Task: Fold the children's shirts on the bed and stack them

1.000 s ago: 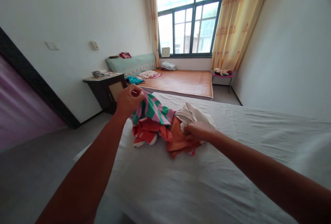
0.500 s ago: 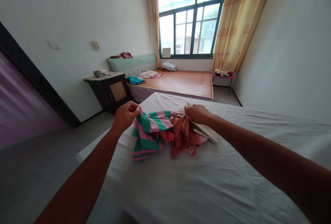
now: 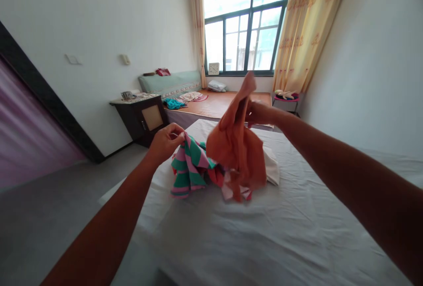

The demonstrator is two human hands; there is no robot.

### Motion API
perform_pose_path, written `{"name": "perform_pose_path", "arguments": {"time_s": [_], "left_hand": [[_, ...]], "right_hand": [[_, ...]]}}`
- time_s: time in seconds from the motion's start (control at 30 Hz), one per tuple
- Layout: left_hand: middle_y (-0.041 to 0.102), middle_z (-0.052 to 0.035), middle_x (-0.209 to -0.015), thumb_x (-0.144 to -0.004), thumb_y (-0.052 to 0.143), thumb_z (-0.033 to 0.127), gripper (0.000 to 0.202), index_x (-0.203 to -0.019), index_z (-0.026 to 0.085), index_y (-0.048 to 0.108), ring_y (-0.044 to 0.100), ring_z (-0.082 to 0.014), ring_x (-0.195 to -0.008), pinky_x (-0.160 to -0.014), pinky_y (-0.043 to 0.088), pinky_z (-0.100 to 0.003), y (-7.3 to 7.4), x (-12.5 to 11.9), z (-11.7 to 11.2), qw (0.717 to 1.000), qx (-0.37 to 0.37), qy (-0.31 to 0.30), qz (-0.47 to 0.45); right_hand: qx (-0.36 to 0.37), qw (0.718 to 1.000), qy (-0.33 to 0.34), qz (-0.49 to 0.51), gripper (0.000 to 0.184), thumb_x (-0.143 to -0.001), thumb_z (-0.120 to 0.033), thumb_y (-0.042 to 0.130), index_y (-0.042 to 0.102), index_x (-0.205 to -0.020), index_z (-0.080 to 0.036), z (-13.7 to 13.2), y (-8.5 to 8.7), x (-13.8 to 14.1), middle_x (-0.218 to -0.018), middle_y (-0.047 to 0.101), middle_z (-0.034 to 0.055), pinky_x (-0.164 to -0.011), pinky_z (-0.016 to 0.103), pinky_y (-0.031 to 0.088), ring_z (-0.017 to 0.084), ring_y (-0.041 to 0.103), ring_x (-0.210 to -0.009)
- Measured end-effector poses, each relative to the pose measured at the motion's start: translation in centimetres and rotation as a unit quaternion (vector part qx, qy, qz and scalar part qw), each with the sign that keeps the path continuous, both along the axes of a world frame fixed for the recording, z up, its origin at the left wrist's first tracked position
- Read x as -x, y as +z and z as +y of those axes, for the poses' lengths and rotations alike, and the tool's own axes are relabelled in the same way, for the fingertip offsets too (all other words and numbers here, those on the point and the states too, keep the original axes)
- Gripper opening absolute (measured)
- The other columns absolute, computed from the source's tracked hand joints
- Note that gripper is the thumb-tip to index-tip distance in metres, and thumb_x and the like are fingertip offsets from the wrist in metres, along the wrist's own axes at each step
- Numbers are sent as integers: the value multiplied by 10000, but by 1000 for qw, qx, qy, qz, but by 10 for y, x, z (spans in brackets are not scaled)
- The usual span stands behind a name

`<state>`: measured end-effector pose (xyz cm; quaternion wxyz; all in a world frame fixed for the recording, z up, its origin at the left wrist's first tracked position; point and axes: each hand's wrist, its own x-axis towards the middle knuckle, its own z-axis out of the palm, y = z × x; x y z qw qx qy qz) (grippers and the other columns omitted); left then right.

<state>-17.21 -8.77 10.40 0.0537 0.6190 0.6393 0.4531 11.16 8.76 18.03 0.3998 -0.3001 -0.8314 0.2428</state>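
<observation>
My left hand (image 3: pixel 168 141) pinches the top of a green-and-pink striped garment (image 3: pixel 190 169), whose lower part rests on the white-sheeted bed (image 3: pixel 297 215). Raised above the pile, my right hand (image 3: pixel 261 113) is closed on an orange-brown garment (image 3: pixel 236 145), which hangs in loose folds. The cloth hides part of the fingers. Beneath it lie other clothes: a cream cloth (image 3: pixel 272 169) at the right, and red and pink pieces partly covered by the orange-brown one.
Beyond the sheeted bed stands a second bed with a brown mat (image 3: pixel 218 105), a teal cloth (image 3: pixel 174 103) and a pale cloth on it. A dark bedside cabinet (image 3: pixel 140 116) is at the left. At the back right is a small stool (image 3: pixel 287 97) with things on top.
My right hand has lifted the orange-brown garment up off the pile, uncovering more of the pink and red pieces. The left hand keeps its pinch on the striped garment and has shifted slightly.
</observation>
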Motion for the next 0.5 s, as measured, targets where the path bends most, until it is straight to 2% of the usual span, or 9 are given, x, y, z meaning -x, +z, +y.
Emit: {"name": "perform_pose_path", "arguments": {"time_s": [0.07, 0.2, 0.3, 0.37, 0.4, 0.5], "left_hand": [[652, 4, -684, -755, 556, 326, 165, -796, 171, 594, 634, -146, -616, -566, 484, -230, -6, 0, 1, 999, 29, -10, 25], [642, 15, -660, -769, 542, 325, 153, -809, 178, 558, 636, -143, -574, -536, 483, -232, -14, -3, 4, 998, 46, -42, -11], [648, 13, -656, -781, 535, 326, 148, -821, 186, 517, 645, -155, -547, -464, 454, -217, -6, -10, 12, 991, 92, -75, -60], [669, -8, -719, -786, 544, 337, 163, -838, 188, 500, 667, -170, -612, -487, 474, -225, 6, -16, 21, 990, 56, -86, -95], [675, -18, -761, -792, 550, 345, 176, -856, 190, 494, 675, -174, -666, -529, 497, -239, 13, -18, 27, 990, 4, -87, -114], [653, -20, -830, -827, 548, 375, 209, -916, 199, 479, 658, -165, -784, -683, 523, -278, 29, -21, 41, 969, -183, -79, -148]], "right_hand": [[58, 998, 27, -20, 187, -666, -281, 727, 586, -689, -161, 3, -13, -5, -512, 585, -21, -466, 199, 479, 129, 617, -503], [184, 966, 115, 138, 183, -746, -320, 641, 548, -757, -163, 5, -26, -7, -641, 632, 13, -479, 189, 485, 110, 628, -544], [236, 962, 111, 83, 200, -671, -254, 703, 519, -684, -175, 6, -28, 3, -586, 597, 9, -486, 222, 502, 135, 616, -543], [199, 968, 101, 113, 189, -668, -220, 692, 507, -671, -182, 7, -23, 12, -583, 566, -9, -551, 248, 525, 133, 605, -575], [156, 967, 102, 173, 164, -700, -233, 663, 505, -697, -188, 9, -18, 17, -614, 559, -16, -597, 255, 531, 127, 603, -613], [31, 936, 106, 333, 98, -816, -298, 537, 487, -805, -215, 14, -1, 25, -741, 547, -23, -695, 253, 515, 109, 591, -744]]}}
